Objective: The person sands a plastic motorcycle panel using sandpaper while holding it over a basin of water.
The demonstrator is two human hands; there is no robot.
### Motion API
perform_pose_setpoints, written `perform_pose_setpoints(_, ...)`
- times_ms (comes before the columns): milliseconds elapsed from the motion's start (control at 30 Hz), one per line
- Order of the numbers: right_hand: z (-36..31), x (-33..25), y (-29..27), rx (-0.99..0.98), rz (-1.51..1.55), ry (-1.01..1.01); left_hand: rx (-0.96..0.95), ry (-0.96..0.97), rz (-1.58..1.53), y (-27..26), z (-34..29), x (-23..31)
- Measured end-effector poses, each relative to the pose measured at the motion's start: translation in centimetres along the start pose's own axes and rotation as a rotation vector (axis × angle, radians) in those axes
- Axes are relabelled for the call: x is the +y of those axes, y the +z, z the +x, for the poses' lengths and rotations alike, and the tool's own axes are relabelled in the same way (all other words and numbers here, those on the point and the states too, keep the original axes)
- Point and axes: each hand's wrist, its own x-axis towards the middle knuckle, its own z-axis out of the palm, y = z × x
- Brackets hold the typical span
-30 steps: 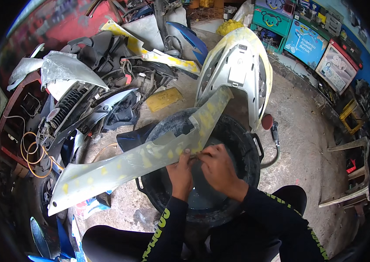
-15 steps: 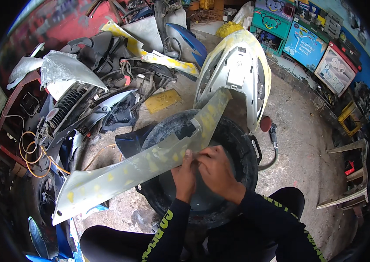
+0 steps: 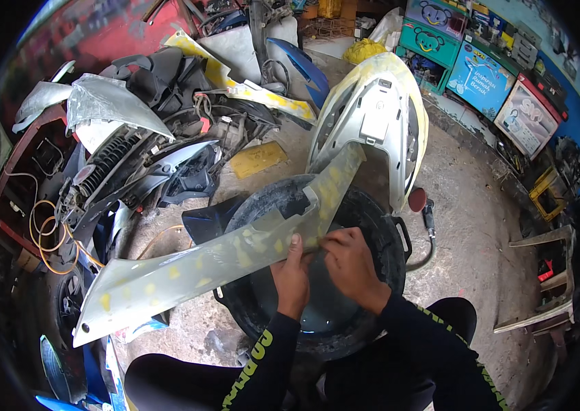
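A long motorcycle body panel, dull grey-green with scattered yellow patches, lies slantwise across the black tub, its broad end off to the left and its narrow end rising toward the upper right. The left hand is closed on the panel's lower edge near the middle, thumb flat on the face and fingers behind. Just beside it, the right hand has its fingers curled in at the same edge, touching it; whether it pinches the edge or has something small tucked inside, I cannot tell. Below both hands, cloudy water shows in the tub.

Behind the panel's narrow end stands a silver and yellow tail fairing, upright on the concrete floor. A round dark-red tool head sits near the tub's right handle. To the left of the fairing lies a flat yellow plate, and beyond it a heap of motorcycle parts with a black coil spring, a grey panel and a thin orange hose. A green crate stands at the upper right, near a yellow bundle.
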Motion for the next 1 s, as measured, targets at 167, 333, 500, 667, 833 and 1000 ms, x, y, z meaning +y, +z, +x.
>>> perform_pose_setpoints(167,0.3,-1.9,0.2,0.013,0.04,-0.043,0.0,0.037,-0.003,-0.4,0.3,-0.4)
perform_pose_setpoints(333,0.4,-1.3,-0.3,-0.029,-0.034,-0.051,0.011,0.031,-0.042,-0.2,0.4,-0.8)
perform_pose_setpoints(500,0.1,0.2,-0.2,-0.039,-0.095,0.028,0.0,0.007,-0.069,0.3,0.3,-0.4)
perform_pose_setpoints(667,0.4,-1.3,-0.5,0.0,-0.017,-0.024,-0.027,0.046,-0.018,-0.3,0.4,-0.2)
perform_pose_setpoints(833,0.6,-2.3,0.1,0.008,0.016,-0.04,-0.015,0.029,0.035,0.0,0.2,-0.1)
perform_pose_setpoints(1000,0.4,-0.3,0.5,0.017,-0.037,0.028,0.032,0.014,0.044,0.4,0.2,-0.1)
